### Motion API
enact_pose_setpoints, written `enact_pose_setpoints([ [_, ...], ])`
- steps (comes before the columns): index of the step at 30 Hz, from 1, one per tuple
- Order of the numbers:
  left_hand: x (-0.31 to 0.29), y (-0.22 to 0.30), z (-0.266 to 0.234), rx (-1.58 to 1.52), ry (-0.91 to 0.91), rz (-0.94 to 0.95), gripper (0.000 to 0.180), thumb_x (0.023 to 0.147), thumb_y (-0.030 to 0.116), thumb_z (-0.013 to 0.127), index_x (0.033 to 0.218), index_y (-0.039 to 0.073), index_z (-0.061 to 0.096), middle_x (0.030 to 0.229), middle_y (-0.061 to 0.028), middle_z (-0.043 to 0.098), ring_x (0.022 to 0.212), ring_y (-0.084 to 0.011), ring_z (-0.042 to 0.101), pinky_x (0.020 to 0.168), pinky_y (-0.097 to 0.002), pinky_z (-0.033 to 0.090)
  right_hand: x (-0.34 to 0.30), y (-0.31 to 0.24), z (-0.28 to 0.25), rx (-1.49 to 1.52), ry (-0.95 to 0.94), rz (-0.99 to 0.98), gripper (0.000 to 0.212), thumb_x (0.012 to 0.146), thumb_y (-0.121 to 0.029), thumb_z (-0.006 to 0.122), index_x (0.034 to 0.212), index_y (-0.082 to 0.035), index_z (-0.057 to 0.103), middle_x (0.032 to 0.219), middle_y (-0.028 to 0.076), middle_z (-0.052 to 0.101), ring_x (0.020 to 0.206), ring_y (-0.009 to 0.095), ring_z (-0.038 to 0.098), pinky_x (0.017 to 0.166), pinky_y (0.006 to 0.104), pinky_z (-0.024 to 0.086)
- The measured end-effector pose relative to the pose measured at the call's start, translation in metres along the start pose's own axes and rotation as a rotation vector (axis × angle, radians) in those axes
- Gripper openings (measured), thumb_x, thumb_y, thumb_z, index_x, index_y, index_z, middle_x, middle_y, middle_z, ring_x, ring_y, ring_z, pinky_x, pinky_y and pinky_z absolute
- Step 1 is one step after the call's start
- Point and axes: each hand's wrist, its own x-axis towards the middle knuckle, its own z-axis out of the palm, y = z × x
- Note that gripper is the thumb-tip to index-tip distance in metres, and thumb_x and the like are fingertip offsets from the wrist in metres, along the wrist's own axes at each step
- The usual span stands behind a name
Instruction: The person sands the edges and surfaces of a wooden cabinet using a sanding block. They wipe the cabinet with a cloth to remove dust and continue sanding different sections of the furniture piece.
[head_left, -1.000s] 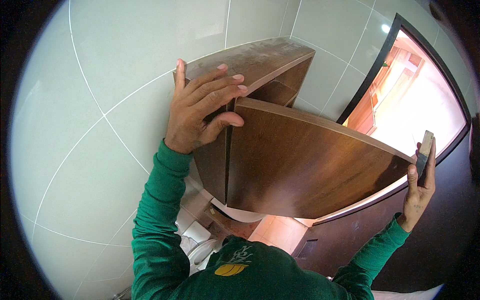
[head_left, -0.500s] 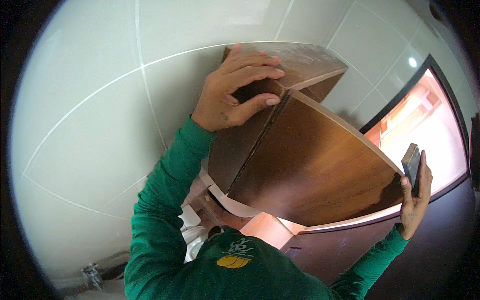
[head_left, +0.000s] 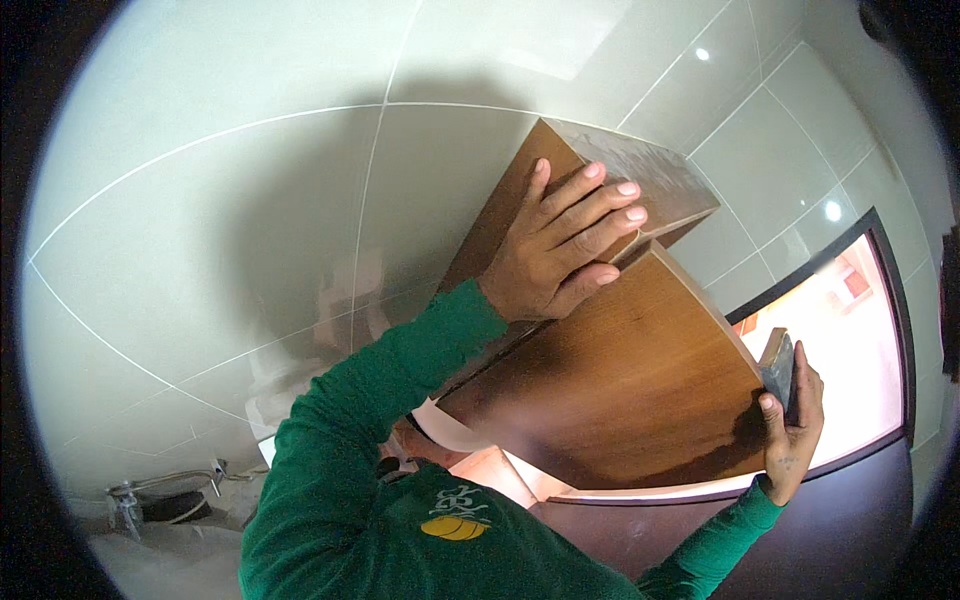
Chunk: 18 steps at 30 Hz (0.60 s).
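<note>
A brown wooden wall cabinet (head_left: 505,225) has its door (head_left: 610,385) swung open toward the right. My left hand (head_left: 560,245) is over the cabinet's upper front corner near the hinge side, fingers stretched and spread, holding nothing. Whether its palm touches the wood cannot be told. At the far right, my right hand (head_left: 797,425) grips a small grey rectangular block (head_left: 777,362) with a tan end, much like a sanding block. The block is held at the door's free edge, my thumb on its near side. Dust or pale smears lie on the cabinet's top (head_left: 640,165).
Pale tiled wall (head_left: 250,200) rises behind and left of the cabinet. A bright opening with a dark frame (head_left: 890,300) stands at the right, above a dark purple-brown surface (head_left: 850,530). A metal tap (head_left: 125,508) is at lower left.
My view has shifted, so the cabinet sits farther right. My left hand has lifted from its curled hold on the cabinet corner and spread its fingers. The right hand still grips the block.
</note>
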Motion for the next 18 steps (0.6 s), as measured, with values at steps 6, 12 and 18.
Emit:
enact_pose_setpoints([
  [6, -0.005, -0.001, 0.001, 0.02, 0.048, 0.012, 0.046, 0.103, 0.038, 0.059, 0.141, 0.011, 0.061, 0.151, -0.0118, 0.057, 0.147, -0.0357, 0.043, 0.125, -0.0613, 0.012, -0.002, -0.005, 0.002, -0.04, -0.006, 0.026, 0.074, 0.088, -0.039, 0.078, 0.147, 0.0, 0.055, 0.123, 0.017, 0.065, 0.114, 0.028, 0.058, 0.103, 0.039, 0.045],
  [12, -0.01, -0.001, -0.002, 0.066, 0.071, -0.015, 0.046, 0.099, 0.037, 0.064, 0.136, 0.011, 0.065, 0.15, -0.0129, 0.058, 0.145, -0.0363, 0.046, 0.124, -0.0622, 0.017, -0.002, -0.014, 0.004, 0.003, -0.008, 0.033, 0.073, 0.088, -0.037, 0.079, 0.148, -0.002, 0.055, 0.117, 0.015, 0.065, 0.108, 0.024, 0.06, 0.098, 0.0359, 0.047],
  [18, -0.025, -0.007, -0.016, 0.096, 0.059, -0.103, 0.052, 0.091, 0.032, 0.073, 0.137, 0.008, 0.064, 0.15, -0.0146, 0.057, 0.138, -0.0367, 0.053, 0.118, -0.0505, 0.037, 0.0, -0.014, 0.001, 0.044, -0.028, 0.052, 0.076, 0.087, -0.037, 0.079, 0.149, -0.001, 0.054, 0.112, 0.014, 0.064, 0.106, 0.022, 0.06, 0.096, 0.0344, 0.047],
])
